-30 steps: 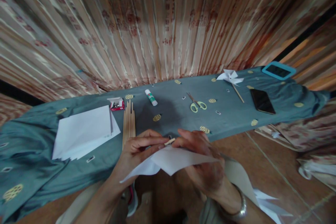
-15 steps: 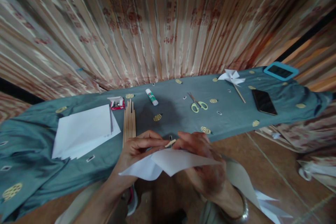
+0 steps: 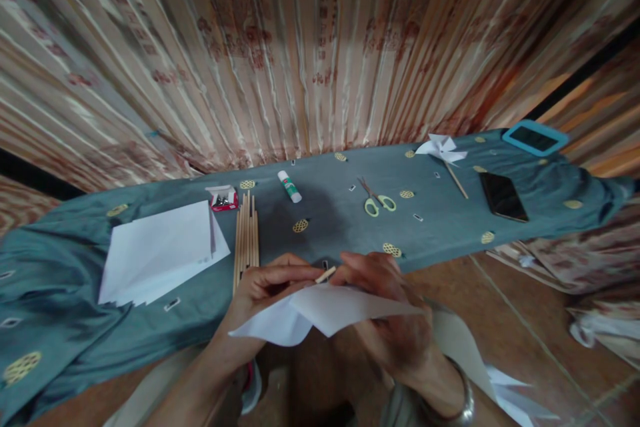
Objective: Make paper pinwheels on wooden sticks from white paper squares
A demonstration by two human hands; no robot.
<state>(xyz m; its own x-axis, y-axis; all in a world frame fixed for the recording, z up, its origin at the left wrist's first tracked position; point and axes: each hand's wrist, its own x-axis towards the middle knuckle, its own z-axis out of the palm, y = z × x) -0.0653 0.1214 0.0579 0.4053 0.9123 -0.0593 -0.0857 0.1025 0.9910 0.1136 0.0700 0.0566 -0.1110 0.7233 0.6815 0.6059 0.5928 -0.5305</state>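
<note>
Close to my body, just off the table's near edge, both hands are closed around one piece of work. White folded paper (image 3: pixel 327 310), shaped like pinwheel blades, hangs beneath my fingers. A short tip of a wooden stick (image 3: pixel 326 274) shows between the fingertips, at the paper's upper edge. My left hand (image 3: pixel 273 283) pinches by the stick from the left. From the right, my right hand (image 3: pixel 385 303) grips at the paper and the stick's other side, its fingertips partly hidden. The rest of the stick is out of sight.
On the cloth-covered table (image 3: pixel 330 240) lie a paper stack (image 3: pixel 160 250), wooden sticks (image 3: pixel 246 233), a red box of small metal pieces (image 3: pixel 223 199), a glue stick (image 3: pixel 290 187), scissors (image 3: pixel 375 198), a finished pinwheel (image 3: pixel 443 149), a phone (image 3: pixel 503 196) and a blue-framed device (image 3: pixel 535 138).
</note>
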